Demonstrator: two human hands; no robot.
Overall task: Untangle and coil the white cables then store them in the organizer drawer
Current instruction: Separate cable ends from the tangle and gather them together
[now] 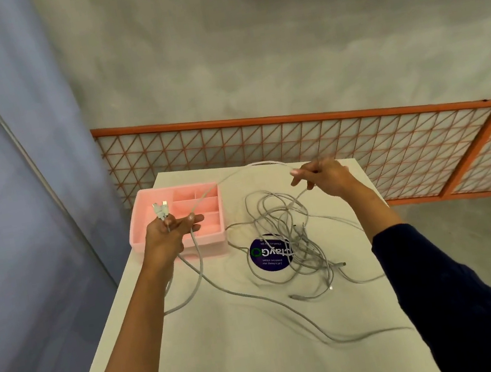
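A tangle of white cables [291, 236] lies on the white table [241, 365], right of centre. My left hand [168, 234] grips cable ends, with two plugs [161, 211] sticking up above the fist, over the pink organizer drawer [155, 200]. One strand arcs from that hand across the drawer to my right hand [322, 177], which pinches it above the table's far edge. More strands hang from the left hand and trail over the table toward the near right.
The pink drawer has several empty compartments and sits at the table's far left corner. A round dark blue sticker [268, 255] lies under the tangle. An orange lattice panel [295, 141] runs along the wall behind. A grey curtain [11, 192] hangs at left.
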